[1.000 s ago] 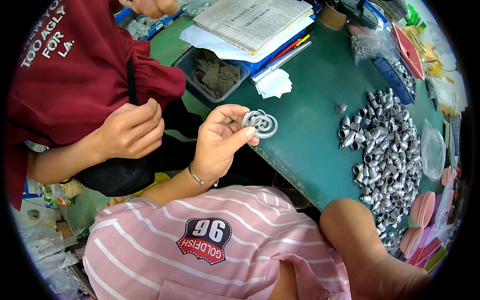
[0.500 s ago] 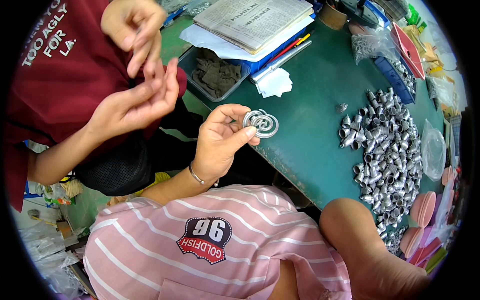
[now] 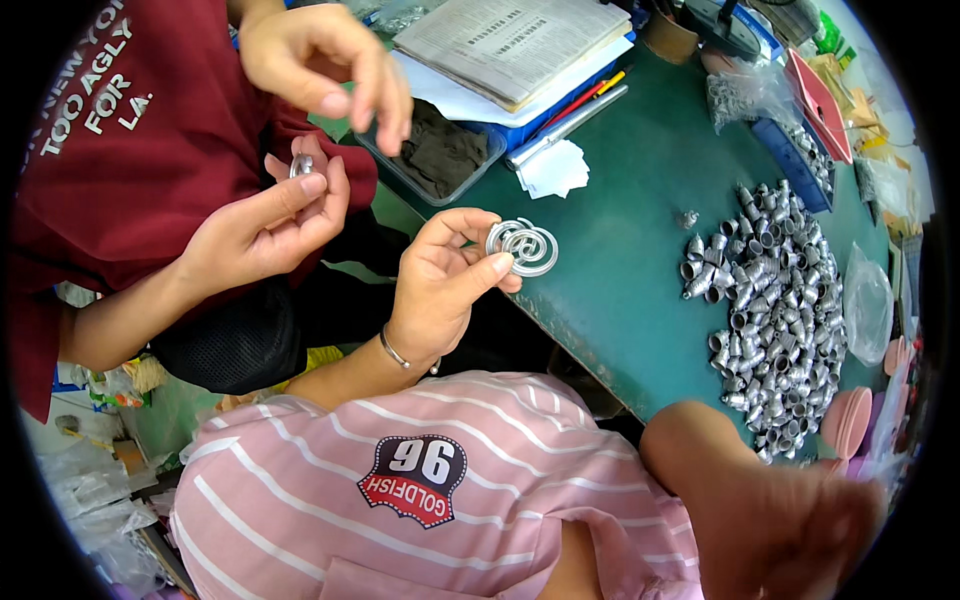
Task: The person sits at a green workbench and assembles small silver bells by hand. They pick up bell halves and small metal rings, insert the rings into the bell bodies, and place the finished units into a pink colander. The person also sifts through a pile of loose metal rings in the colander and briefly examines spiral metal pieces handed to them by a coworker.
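My left hand (image 3: 447, 268), a bangle at its wrist, is closed on a silvery metal spiral (image 3: 527, 247) between thumb and fingers. The spiral is held up flat, near the table's edge. At the lower right, my right hand (image 3: 815, 530) is smeared by motion, and its fingers cannot be made out. Beyond it on the table is a heap of grey metal caps (image 3: 775, 310), several of them showing hollow, round mouths. One small metal piece (image 3: 687, 219) lies apart from the heap, to its left.
At the left, a co-worker's hand (image 3: 265, 222) holds a small shiny metal ring; their other hand (image 3: 335, 70) is raised above. A tub with dark cloth (image 3: 430, 150), a newspaper stack (image 3: 510, 45), white paper (image 3: 555, 170) and a plastic bag (image 3: 865, 300) lie on the green table (image 3: 610, 270).
My right hand has moved slightly right and is more blurred. My left hand stays in place with the spiral. The co-worker's upper hand moved right, and a metal ring now shows in the lower one.
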`<action>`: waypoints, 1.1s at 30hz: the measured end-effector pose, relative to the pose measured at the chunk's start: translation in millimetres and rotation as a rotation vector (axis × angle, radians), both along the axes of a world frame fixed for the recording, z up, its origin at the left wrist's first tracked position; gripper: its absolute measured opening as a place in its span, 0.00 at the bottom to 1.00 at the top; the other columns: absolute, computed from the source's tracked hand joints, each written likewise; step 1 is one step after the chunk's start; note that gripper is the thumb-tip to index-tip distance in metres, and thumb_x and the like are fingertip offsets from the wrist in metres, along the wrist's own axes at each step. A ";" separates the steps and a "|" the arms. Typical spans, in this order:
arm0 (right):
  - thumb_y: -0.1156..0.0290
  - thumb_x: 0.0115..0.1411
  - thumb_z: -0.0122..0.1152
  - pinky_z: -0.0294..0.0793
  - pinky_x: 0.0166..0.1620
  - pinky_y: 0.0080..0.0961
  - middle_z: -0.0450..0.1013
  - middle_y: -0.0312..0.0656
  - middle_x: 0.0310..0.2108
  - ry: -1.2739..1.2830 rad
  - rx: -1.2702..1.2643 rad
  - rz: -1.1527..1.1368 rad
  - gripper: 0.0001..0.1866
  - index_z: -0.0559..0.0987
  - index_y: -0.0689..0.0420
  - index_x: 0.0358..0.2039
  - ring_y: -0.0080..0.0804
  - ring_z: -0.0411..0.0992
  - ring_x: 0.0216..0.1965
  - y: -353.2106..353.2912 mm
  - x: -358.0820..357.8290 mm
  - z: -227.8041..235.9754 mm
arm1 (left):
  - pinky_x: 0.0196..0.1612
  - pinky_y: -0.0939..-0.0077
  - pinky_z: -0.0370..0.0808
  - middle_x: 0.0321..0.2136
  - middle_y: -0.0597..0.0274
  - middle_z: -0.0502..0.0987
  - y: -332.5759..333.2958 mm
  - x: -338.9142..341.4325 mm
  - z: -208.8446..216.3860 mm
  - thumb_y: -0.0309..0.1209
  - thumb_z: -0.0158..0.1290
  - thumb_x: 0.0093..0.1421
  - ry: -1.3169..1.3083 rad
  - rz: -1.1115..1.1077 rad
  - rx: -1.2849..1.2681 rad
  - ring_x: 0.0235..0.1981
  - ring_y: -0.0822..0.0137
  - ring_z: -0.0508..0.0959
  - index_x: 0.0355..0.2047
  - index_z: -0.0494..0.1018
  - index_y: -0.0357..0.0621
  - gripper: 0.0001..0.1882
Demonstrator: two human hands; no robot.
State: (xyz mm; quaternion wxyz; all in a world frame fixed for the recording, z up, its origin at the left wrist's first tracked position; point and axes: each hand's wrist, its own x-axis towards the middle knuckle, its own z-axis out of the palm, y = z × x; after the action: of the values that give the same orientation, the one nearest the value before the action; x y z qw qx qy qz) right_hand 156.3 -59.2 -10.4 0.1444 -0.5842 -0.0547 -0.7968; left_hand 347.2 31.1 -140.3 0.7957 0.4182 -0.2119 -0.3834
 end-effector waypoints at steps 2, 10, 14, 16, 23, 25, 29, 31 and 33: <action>0.70 0.57 0.47 0.69 0.44 0.36 0.73 0.46 0.30 0.350 0.042 -0.014 0.10 0.74 0.64 0.30 0.38 0.70 0.31 -15.1 18.6 -17.0 | 0.35 0.78 0.78 0.35 0.57 0.73 0.2 1.4 -1.0 0.17 0.52 0.56 0.003 0.006 -0.002 0.31 0.70 0.77 0.44 0.65 0.35 0.15; 0.76 0.54 0.58 0.71 0.39 0.23 0.75 0.44 0.33 1.012 0.954 0.727 0.13 0.75 0.67 0.41 0.26 0.72 0.36 -37.1 107.6 -104.1 | 0.34 0.78 0.78 0.36 0.57 0.73 1.5 10.0 -2.7 0.17 0.51 0.56 0.039 0.019 -0.008 0.31 0.71 0.77 0.44 0.65 0.36 0.15; 0.79 0.57 0.54 0.71 0.34 0.16 0.76 0.40 0.30 1.088 1.031 1.012 0.10 0.76 0.68 0.39 0.19 0.72 0.29 -37.2 120.5 -103.4 | 0.34 0.80 0.78 0.37 0.57 0.72 4.4 12.0 0.2 0.17 0.51 0.56 0.035 0.046 -0.015 0.31 0.72 0.76 0.45 0.65 0.35 0.15; 0.79 0.58 0.54 0.72 0.33 0.16 0.76 0.40 0.29 1.091 1.027 1.020 0.09 0.76 0.68 0.39 0.19 0.72 0.29 -39.2 126.6 -107.7 | 0.34 0.80 0.78 0.37 0.57 0.72 4.9 13.6 1.6 0.18 0.51 0.56 0.045 0.079 -0.008 0.31 0.72 0.76 0.45 0.65 0.35 0.16; 0.75 0.59 0.55 0.70 0.30 0.14 0.74 0.38 0.29 1.063 1.090 1.054 0.10 0.76 0.67 0.40 0.18 0.70 0.27 -29.2 149.2 -100.4 | 0.35 0.80 0.78 0.37 0.58 0.74 8.2 31.1 -0.7 0.19 0.52 0.57 0.007 0.131 0.000 0.33 0.71 0.77 0.46 0.65 0.34 0.16; 0.72 0.61 0.55 0.70 0.31 0.15 0.74 0.37 0.31 1.019 1.066 1.029 0.12 0.75 0.65 0.42 0.17 0.70 0.29 -28.8 154.0 -100.1 | 0.35 0.79 0.78 0.36 0.57 0.74 7.4 36.5 1.7 0.21 0.51 0.58 0.039 0.204 -0.034 0.32 0.72 0.76 0.44 0.65 0.35 0.14; 0.69 0.62 0.53 0.69 0.33 0.16 0.74 0.36 0.31 1.022 1.045 0.913 0.13 0.75 0.63 0.43 0.18 0.69 0.31 -33.1 151.9 -102.7 | 0.36 0.79 0.77 0.36 0.58 0.74 4.0 47.2 9.1 0.23 0.50 0.59 0.048 0.332 -0.084 0.31 0.72 0.76 0.43 0.65 0.36 0.12; 0.70 0.61 0.54 0.70 0.34 0.16 0.74 0.36 0.31 1.055 1.040 0.894 0.12 0.75 0.64 0.42 0.18 0.69 0.31 -33.6 149.2 -102.6 | 0.36 0.79 0.77 0.36 0.58 0.74 2.9 49.3 12.1 0.23 0.50 0.59 0.039 0.357 -0.103 0.30 0.72 0.76 0.43 0.65 0.36 0.12; 0.73 0.61 0.53 0.70 0.35 0.19 0.74 0.37 0.31 1.063 1.004 0.880 0.10 0.75 0.62 0.42 0.22 0.70 0.31 -31.5 146.9 -106.0 | 0.35 0.80 0.77 0.35 0.57 0.74 0.7 51.7 13.2 0.23 0.50 0.60 0.056 0.361 -0.102 0.29 0.73 0.76 0.43 0.65 0.35 0.12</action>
State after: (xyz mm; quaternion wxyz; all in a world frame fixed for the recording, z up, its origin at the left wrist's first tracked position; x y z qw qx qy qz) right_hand 303.2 -90.7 -116.4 0.6890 -0.6729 0.1579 -0.2181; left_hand 398.9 31.8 -127.1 0.8774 0.3977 -0.1304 -0.2346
